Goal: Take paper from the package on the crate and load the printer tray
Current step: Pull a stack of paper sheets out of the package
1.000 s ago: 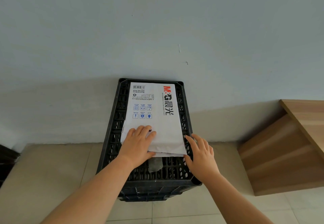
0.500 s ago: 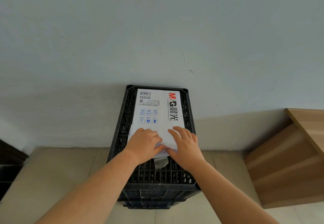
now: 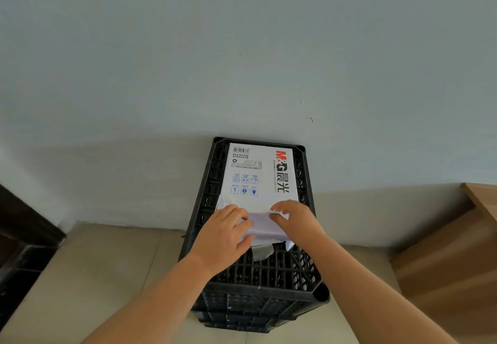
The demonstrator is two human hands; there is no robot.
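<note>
This looks like a plain room in a home or small office. It has a bare pale wall [image 3: 242, 47], a tiled floor [image 3: 102, 276], a black plastic crate [image 3: 258, 287] and a wooden shelf [image 3: 457, 249].

The crate [image 3: 258, 276] stands on the floor [image 3: 94, 276], against the wall [image 3: 242, 61]. The package [image 3: 258, 179] lies on the crate, toward its far end. Both hands rest on the package's near end: left hand [image 3: 224, 233] at left, right hand [image 3: 295, 220] at right. A wooden unit [image 3: 451, 263] stands right of the crate.
</note>
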